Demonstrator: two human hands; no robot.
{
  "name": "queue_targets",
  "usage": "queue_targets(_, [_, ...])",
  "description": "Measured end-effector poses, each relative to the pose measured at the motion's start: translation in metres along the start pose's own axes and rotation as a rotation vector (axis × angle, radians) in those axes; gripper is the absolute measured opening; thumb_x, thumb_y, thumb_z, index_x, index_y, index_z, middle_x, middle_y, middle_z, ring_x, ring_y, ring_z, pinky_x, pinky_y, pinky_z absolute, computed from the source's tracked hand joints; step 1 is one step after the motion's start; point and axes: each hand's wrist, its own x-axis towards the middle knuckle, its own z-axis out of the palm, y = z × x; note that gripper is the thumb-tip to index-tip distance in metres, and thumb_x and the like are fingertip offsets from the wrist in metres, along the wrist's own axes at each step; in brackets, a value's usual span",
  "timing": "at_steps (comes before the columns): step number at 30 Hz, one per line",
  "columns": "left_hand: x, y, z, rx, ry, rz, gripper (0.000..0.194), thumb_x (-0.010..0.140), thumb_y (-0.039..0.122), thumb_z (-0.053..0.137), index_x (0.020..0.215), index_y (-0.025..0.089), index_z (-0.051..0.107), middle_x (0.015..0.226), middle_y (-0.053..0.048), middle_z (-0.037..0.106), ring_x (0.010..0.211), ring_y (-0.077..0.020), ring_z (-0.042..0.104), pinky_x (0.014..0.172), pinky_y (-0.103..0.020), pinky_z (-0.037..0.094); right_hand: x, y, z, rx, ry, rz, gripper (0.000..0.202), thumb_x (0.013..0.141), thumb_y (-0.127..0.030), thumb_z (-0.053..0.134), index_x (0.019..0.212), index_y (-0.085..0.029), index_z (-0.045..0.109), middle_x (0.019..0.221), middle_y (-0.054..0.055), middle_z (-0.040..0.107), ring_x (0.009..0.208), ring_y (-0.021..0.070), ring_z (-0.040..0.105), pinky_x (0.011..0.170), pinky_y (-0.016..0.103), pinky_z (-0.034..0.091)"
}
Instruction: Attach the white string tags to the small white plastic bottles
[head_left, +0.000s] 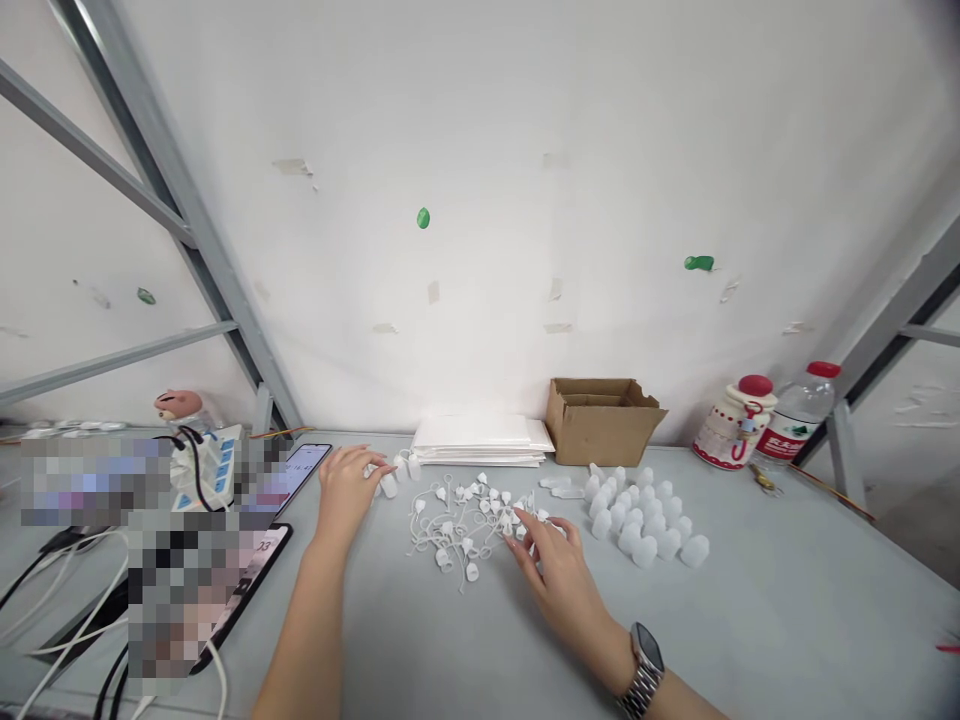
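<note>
My left hand [351,485] is at the back left of the grey table, its fingers bent and closed around a small translucent white bottle-like piece [388,486]. Just right of its fingertips stand a few similar white pieces [409,467]. Beside my right hand [561,560] lies a loose pile of small white caps with thin cords [448,528]. The right thumb and index finger are apart at the pile's right edge, with no held thing visible between them. Farther right stand several frosted translucent pieces [643,550] in rows, and a few more [561,487] lie on their sides.
A stack of white sheets or packets [482,440] and an open cardboard box [604,432] stand against the wall. At right are a jar with a red lid [731,425], a water bottle [799,415] and keys [766,482]. Phones [247,590], cables and a power strip [214,470] occupy the left.
</note>
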Motion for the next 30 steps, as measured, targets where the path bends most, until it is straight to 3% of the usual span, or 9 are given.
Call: queue_targets(30, [-0.0015, -0.0031, 0.0082, 0.028, -0.026, 0.004, 0.017, 0.075, 0.036, 0.057, 0.065, 0.024, 0.064, 0.089, -0.002, 0.069, 0.099, -0.0256, 0.054, 0.089, -0.04, 0.034, -0.0003, -0.0018, -0.0026, 0.032, -0.117, 0.041, 0.028, 0.091, -0.029, 0.036, 0.115, -0.017, 0.046, 0.075, 0.003, 0.063, 0.072, 0.0176, 0.06, 0.09, 0.046, 0.035])
